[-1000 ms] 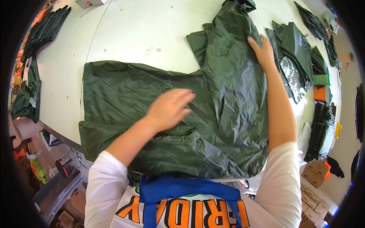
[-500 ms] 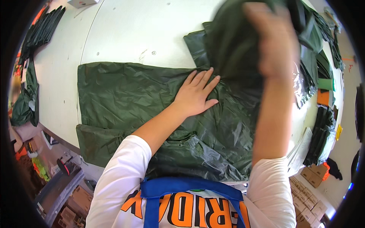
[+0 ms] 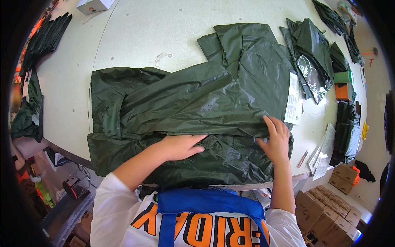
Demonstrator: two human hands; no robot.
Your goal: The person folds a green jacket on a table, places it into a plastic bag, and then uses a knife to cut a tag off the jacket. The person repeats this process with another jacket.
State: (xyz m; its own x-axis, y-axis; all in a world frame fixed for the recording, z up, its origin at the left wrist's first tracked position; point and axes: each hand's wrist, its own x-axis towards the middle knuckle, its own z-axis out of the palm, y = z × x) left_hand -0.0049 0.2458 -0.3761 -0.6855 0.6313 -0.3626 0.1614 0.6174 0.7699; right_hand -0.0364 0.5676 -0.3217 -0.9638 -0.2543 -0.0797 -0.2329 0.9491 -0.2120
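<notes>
A dark green, shiny rainwear garment (image 3: 185, 99) lies spread on the white table, with one panel or sleeve folded across it toward the left. My left hand (image 3: 181, 147) rests on the near part of the garment along the fold's lower edge, its thumb apart from the fingers. On the right side of the same fold lies my right hand (image 3: 276, 140), fingers spread and touching the cloth. Neither hand grips anything that I can see. Further green layers (image 3: 242, 33) stick out at the far end.
Folded green garments and clear plastic (image 3: 310, 68) lie at the right, near a green roll (image 3: 343, 77). Printed sheets (image 3: 323, 152) and a small red-handled tool (image 3: 302, 158) sit near the right edge. More dark garments (image 3: 51, 35) are at the left; cartons (image 3: 325, 210) stand below right.
The dark green part my right hand was swinging at the upper right now lies folded leftward over the garment. My right hand has come down nearer me; my left hand has moved nearer and left.
</notes>
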